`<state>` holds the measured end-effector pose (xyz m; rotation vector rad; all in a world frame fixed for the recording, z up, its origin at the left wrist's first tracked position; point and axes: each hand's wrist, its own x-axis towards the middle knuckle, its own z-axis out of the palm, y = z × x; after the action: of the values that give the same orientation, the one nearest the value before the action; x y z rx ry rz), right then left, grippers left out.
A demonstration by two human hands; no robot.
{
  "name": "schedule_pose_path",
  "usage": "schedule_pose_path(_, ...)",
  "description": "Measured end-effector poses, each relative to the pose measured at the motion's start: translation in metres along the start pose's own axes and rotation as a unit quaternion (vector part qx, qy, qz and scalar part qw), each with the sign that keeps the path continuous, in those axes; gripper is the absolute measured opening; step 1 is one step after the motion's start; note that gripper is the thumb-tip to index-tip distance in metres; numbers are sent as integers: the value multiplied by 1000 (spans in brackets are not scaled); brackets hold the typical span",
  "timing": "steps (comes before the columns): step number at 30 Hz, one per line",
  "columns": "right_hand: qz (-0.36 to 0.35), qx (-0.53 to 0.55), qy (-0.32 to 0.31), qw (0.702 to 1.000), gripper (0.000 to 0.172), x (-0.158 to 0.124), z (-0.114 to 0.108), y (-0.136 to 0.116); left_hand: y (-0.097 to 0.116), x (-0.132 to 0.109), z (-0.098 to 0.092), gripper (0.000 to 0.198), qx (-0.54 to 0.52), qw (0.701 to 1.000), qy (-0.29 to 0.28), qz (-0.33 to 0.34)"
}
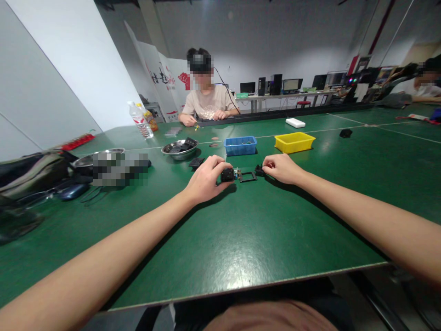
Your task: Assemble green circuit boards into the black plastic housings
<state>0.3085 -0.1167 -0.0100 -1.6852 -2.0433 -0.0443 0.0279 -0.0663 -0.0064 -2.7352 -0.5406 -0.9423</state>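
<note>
My left hand [207, 180] is closed around a small black box-shaped part [227, 174], low over the green table. A small piece with blue and metallic bits [236, 173] shows at that part's right side. Between my two hands lies a thin black rectangular frame [248, 179], flat on the tabletop. My right hand [278, 168] pinches a small black part [259, 171] at the right end of the frame. Whether that part touches the frame I cannot tell. Another black piece [196, 163] rests just behind my left hand.
Beyond my hands stand a blue basket [240, 148] with small items, a yellow basket [294, 145] and a metal bowl [179, 155] of black parts. A white box [295, 122] and a black object [345, 133] lie farther right. Across the table sits a person [208, 99].
</note>
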Motion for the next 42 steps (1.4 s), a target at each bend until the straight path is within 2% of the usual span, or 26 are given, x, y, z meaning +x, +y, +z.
schedule_pose_path(9, -6, 21, -5, 1000, 15, 1, 0, 0, -1, 1, 1, 29, 8, 1000, -8, 8)
schedule_pose_path(23, -2, 75, 24, 997, 11, 0, 1, 1, -2, 1, 2, 30, 13, 1000, -12, 12)
schedule_pose_path(42, -57, 81, 10, 995, 20, 0, 4, 3, -2, 0, 1, 30, 10, 1000, -7, 20)
